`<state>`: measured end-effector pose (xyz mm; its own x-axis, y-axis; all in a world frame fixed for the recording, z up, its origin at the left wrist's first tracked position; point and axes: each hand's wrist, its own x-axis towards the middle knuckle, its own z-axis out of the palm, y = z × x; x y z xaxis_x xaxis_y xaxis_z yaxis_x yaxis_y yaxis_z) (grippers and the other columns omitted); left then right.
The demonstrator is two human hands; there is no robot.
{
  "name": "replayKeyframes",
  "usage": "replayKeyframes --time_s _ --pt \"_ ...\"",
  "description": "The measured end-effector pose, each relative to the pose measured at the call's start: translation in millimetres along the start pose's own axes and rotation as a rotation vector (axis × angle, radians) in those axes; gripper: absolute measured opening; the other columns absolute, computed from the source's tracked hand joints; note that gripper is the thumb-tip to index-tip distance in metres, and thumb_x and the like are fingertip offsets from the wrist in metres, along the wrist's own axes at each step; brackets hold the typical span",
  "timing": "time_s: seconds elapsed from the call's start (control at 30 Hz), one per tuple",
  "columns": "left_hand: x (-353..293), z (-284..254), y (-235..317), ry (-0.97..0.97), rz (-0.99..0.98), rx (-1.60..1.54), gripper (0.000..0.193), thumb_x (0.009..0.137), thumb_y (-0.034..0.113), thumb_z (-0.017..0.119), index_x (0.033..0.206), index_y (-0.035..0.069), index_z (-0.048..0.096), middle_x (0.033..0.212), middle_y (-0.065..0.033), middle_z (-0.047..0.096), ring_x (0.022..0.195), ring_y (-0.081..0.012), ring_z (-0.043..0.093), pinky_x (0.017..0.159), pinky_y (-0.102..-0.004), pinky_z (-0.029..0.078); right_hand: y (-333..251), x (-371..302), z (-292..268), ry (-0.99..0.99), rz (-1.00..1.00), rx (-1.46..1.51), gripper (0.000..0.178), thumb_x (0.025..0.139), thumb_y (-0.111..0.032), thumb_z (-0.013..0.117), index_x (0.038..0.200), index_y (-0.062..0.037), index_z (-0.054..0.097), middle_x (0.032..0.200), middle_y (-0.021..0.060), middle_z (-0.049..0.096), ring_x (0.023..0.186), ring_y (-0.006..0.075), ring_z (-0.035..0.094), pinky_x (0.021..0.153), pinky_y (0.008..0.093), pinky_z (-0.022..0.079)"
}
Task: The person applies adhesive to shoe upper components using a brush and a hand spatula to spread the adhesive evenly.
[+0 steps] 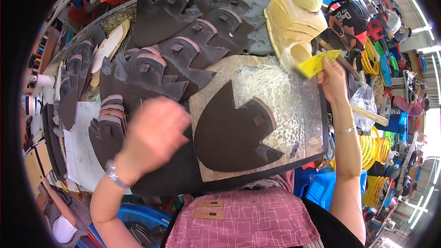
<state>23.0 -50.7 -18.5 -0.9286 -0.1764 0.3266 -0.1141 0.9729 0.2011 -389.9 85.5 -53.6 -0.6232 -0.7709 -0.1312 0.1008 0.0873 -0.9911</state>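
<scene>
Head view: pinching a yellow scraper [317, 64] by one end in the closed fingers of the right hand [332, 78], apparently to leave the far edge free beside the cream container [294, 20] up and left of that hand. With the left hand [156, 131] blurred and half curled, cannot tell of any hold. Between both hands, seeing a dark cut piece [229, 138] flat on a board [303, 133], likely for easy reach. Below-left of the right hand, finding open, white-smeared board up to its right edge; above the left hand, only crowded dark pieces [158, 20].
</scene>
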Motion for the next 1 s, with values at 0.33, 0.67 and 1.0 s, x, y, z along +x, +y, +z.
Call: replayKeyframes --time_s 0.33,0.67,1.0 --pt "12.7 46.7 63.0 -0.338 0.272 -0.122 0.04 0.067 0.02 0.062 0.101 -0.001 0.059 0.109 -0.0197 0.053 0.098 -0.0318 0.051 0.081 -0.039 0.044 7.0 -45.0 113.2 -0.346 -0.144 -0.463 0.028 0.07 -0.024 0.066 0.073 0.0006 0.053 0.057 0.002 0.049 0.056 0.0088 0.045 0.051 0.0245 0.038" --pt "11.0 49.4 66.2 -0.343 0.324 -0.042 0.036 0.072 0.016 0.055 0.1 -0.005 0.058 0.107 -0.0243 0.054 0.099 -0.0339 0.053 0.076 -0.0399 0.049 -2.5 -108.7 115.6 -0.085 -0.085 -0.323 0.02 0.071 -0.014 0.07 0.073 -0.0021 0.054 0.06 0.0014 0.055 0.053 0.0047 0.048 0.048 0.0206 0.038" --pt "0.1 58.2 75.2 -0.283 0.326 0.076 0.036 0.074 0.013 0.053 0.104 -0.006 0.056 0.103 -0.0311 0.055 0.093 -0.0406 0.058 0.067 -0.0395 0.052 8.5 -175.8 58.9 -0.126 -0.263 -0.782 0.024 0.064 -0.012 0.075 0.068 -0.0039 0.053 0.054 0.0029 0.055 0.044 0.0065 0.049 0.041 0.0206 0.04"
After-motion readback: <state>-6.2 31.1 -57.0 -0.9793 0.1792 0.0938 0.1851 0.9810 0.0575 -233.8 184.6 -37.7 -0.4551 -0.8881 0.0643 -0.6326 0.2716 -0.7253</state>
